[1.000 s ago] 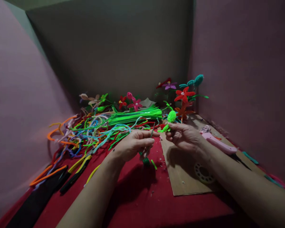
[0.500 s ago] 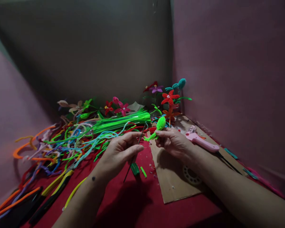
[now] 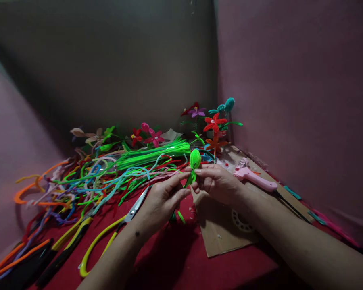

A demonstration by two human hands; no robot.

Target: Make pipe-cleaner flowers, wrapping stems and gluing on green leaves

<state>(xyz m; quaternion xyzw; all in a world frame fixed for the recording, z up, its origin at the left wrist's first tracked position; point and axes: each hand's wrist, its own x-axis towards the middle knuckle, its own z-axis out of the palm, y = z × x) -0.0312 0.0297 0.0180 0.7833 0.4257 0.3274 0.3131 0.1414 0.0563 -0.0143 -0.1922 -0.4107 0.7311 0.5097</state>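
Note:
A bright green pipe-cleaner flower bud (image 3: 195, 158) stands upright in front of me, its loose ends hanging below. My right hand (image 3: 219, 182) is closed, pinching the bud's base between thumb and fingertips. From the other side comes my left hand (image 3: 166, 197), its finger and thumb closed at the same spot. It has a thin dark strand (image 3: 194, 165) that now lies against the lower bud; the fingers hide most of it. Beside my left wrist lie yellow-handled scissors (image 3: 133, 209) with their blades pointing away.
Loose coloured pipe cleaners (image 3: 117, 177) and a green bundle (image 3: 157, 153) cover the left and back. Finished flowers (image 3: 213, 123) stand behind. Right: a pink glue gun (image 3: 257, 179), cardboard (image 3: 211, 237), a white holed ring (image 3: 242, 221). Yellow-black pliers (image 3: 69, 237) lie at left.
My hands have come together: the bud moved left and turned upright, and the left hand brought the dark strand against its base. More of the scissors shows now.

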